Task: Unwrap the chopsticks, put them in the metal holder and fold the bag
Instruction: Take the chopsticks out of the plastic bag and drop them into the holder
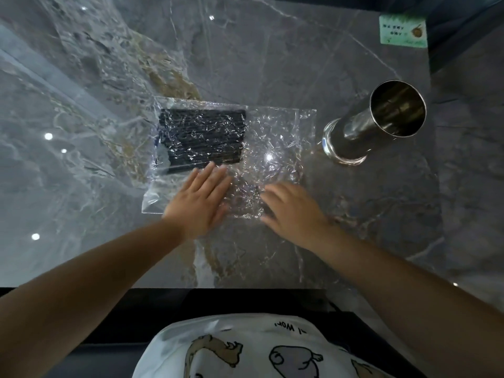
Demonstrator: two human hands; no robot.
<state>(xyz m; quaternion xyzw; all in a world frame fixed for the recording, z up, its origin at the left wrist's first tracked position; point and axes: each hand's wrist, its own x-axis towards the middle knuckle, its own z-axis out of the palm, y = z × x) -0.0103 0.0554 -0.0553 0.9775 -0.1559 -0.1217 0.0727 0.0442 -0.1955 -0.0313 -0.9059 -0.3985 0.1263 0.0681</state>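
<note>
A crinkled clear plastic bag (275, 132) lies flat on the grey marble table (272, 64). Inside its left half sits a block of black chopsticks (203, 137), lying side by side. My left hand (200, 199) rests flat on the bag's near edge, fingers spread, fingertips just short of the chopsticks. My right hand (293, 208) lies on the bag's near right corner, fingers curled slightly onto the plastic. To the right of the bag stands an upright, empty metal holder (379, 118).
A small green card (403, 30) lies at the table's far right corner. The table's near edge runs just below my forearms, with a dark surface and my white printed shirt beneath. The table's right edge lies just beyond the holder.
</note>
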